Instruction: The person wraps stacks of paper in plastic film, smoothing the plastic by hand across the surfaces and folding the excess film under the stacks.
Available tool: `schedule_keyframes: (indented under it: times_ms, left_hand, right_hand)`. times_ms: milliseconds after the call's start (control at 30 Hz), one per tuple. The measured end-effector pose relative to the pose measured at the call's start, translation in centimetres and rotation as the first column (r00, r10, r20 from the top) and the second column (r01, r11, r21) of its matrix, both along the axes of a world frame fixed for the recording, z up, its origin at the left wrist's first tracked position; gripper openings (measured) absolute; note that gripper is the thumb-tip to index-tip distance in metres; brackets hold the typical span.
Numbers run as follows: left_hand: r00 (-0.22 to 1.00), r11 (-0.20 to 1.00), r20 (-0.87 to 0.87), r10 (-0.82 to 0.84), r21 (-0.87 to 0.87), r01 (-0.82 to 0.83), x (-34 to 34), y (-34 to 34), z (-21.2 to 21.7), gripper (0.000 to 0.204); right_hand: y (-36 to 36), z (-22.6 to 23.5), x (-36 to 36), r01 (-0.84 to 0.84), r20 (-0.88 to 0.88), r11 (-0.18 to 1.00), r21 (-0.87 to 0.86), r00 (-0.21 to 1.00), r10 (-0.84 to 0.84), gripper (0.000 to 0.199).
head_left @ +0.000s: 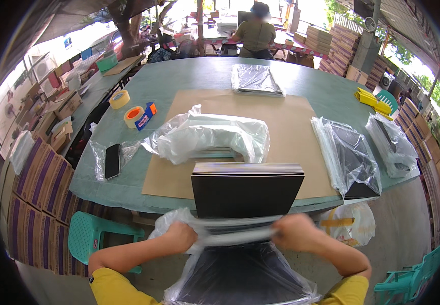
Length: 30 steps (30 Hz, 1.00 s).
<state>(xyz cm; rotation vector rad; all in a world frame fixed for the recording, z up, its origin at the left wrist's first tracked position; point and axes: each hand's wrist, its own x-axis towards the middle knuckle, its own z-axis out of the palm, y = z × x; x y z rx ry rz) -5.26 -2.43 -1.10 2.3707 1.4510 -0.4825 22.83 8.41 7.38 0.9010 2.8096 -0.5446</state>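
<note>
A thick stack of black flat sheets (247,193) stands half inside a clear plastic bag (240,269) at the table's near edge. My left hand (179,236) grips the bag's mouth on the left, and my right hand (297,233) grips it on the right. The bag's rim is stretched tight between both fists across the stack. Behind the stack lies a puffed-up clear bag (209,137) over more sheets, on a brown cardboard mat (291,122).
Bagged black stacks lie at the right (354,157), far right (395,145) and far middle (256,80) of the green table (179,76). Tape rolls (133,117) and a phone (112,160) sit left. A person sits beyond. Cartons (37,188) stand left, plastic chairs below.
</note>
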Motion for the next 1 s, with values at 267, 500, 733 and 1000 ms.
schedule_keyframes:
  times_ms: [267, 500, 733, 1000]
  left_hand:
    - [0.118, 0.401, 0.909, 0.399, -0.058, -0.914, -4.4, 1.0, 5.9, 0.008]
    - [0.701, 0.401, 0.697, 0.148, 0.606, -0.687, -1.5, 3.0, 6.2, 0.051]
    - [0.758, 0.542, 0.582, 0.294, 0.552, -0.634, 0.2, 2.2, 7.3, 0.072]
    - [0.709, 0.480, 0.705, 0.013, 0.617, -0.623, -0.6, 0.7, 8.0, 0.048]
  right_hand:
    - [1.1, -0.3, 1.0, 0.352, -0.700, 0.909, 0.224, 0.707, -0.102, 0.044]
    - [2.4, 0.0, 1.2, 0.565, -0.753, 0.789, 0.242, 0.622, -0.214, 0.059]
    - [1.5, -1.7, 1.3, 0.525, -0.678, 0.800, 0.290, 0.703, -0.216, 0.063]
    - [2.2, -1.0, 2.6, 0.517, -0.788, 0.762, 0.390, 0.616, -0.014, 0.041]
